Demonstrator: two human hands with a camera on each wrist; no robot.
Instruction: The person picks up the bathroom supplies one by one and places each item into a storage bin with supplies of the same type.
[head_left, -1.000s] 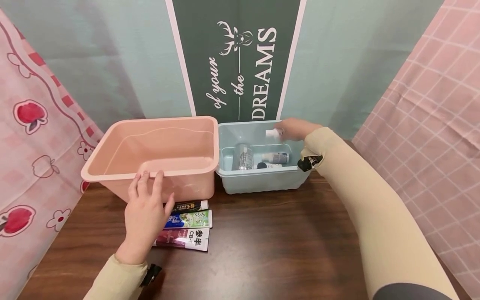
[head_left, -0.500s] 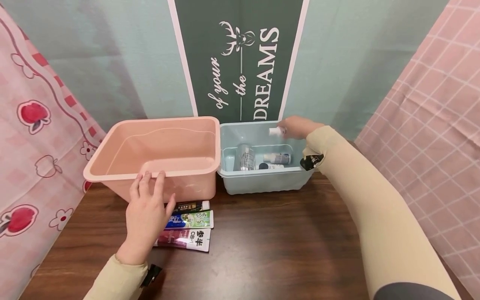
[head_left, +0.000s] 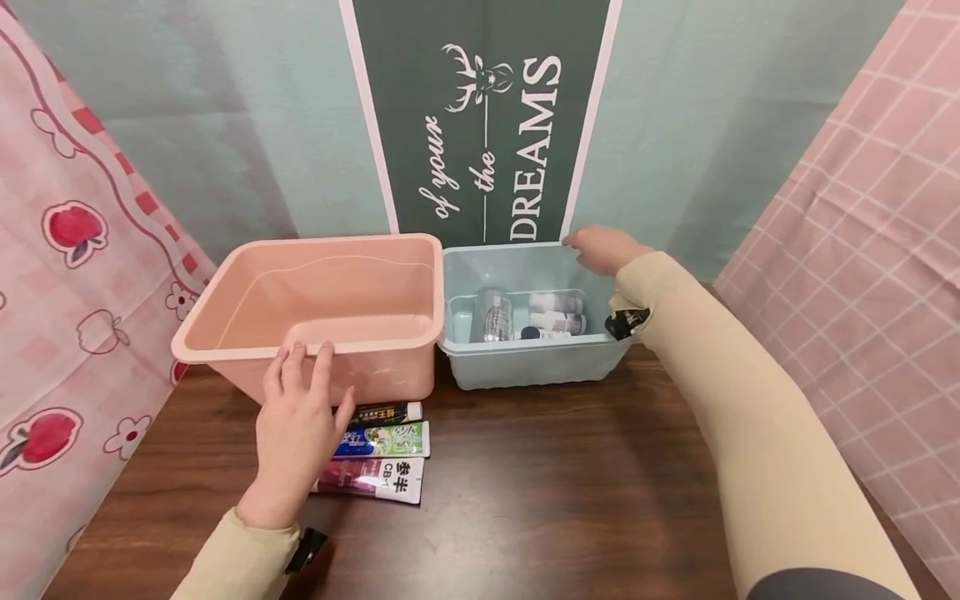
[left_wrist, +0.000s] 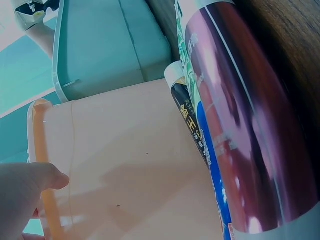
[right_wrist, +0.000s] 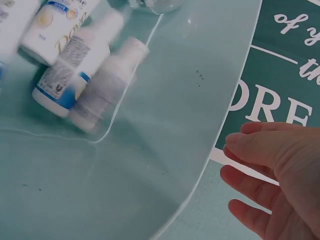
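Note:
My left hand (head_left: 295, 433) rests at the near rim of the pink bin (head_left: 375, 343). Its fingers look fairly straight, the fingertips reaching the rim, with the thumb on the outer side. Three toothpaste tubes lie by that hand: a black one (head_left: 390, 413), a blue and green one (head_left: 386, 439), and a dark red and white one (head_left: 371, 479). My right hand (head_left: 606, 248) hovers over the far right rim of the blue bin (head_left: 536, 367), holding nothing, fingers apart. Inside that bin are a clear bottle (head_left: 495, 317) and several small white bottles; one, a small bottle (right_wrist: 107, 82), looks blurred.
Both bins stand side by side on a dark wooden table (head_left: 540, 483). A green curtain (head_left: 660, 125) with printed lettering hangs behind. Patterned pink cloths flank the left (head_left: 67, 292) and right (head_left: 847, 250) sides.
My right hand held a white-capped small bottle over the blue bin and has let it go; the bottle is now inside with the others. My left hand has stayed at the pink bin's rim.

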